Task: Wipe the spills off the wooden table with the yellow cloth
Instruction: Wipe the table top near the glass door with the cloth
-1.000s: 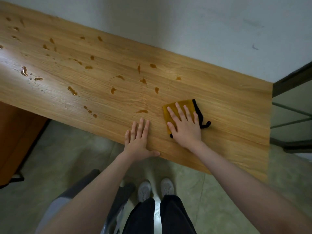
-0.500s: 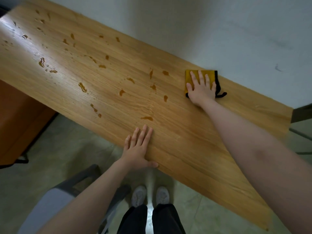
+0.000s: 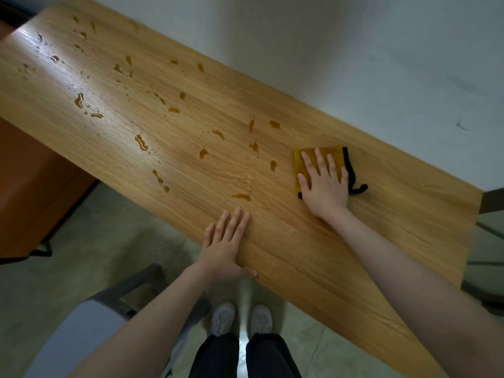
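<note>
The yellow cloth [image 3: 303, 162] with a black trim lies folded on the wooden table [image 3: 300, 255], right of centre. My right hand [image 3: 324, 186] presses flat on it with the fingers spread and covers most of it. Several brown spills dot the tabletop to the left of the cloth. The closest are a drop [image 3: 273, 165] just beside it and a streak [image 3: 241, 196] in front of my left hand [image 3: 226, 246]. My left hand rests flat and open on the near table edge, holding nothing. More puddles [image 3: 141, 141] run toward the far left end.
A white wall [image 3: 354, 64] runs along the table's far edge. A grey chair [image 3: 90, 323] stands at my lower left, with my shoes [image 3: 223, 319] on the tiled floor. An orange-brown cabinet [image 3: 32, 186] sits under the table's left end. A dark frame [image 3: 491, 200] borders the right end.
My right hand slid the cloth from the near side up to the wall edge, then back toward me to mid-table. The left hand stayed where it was.
</note>
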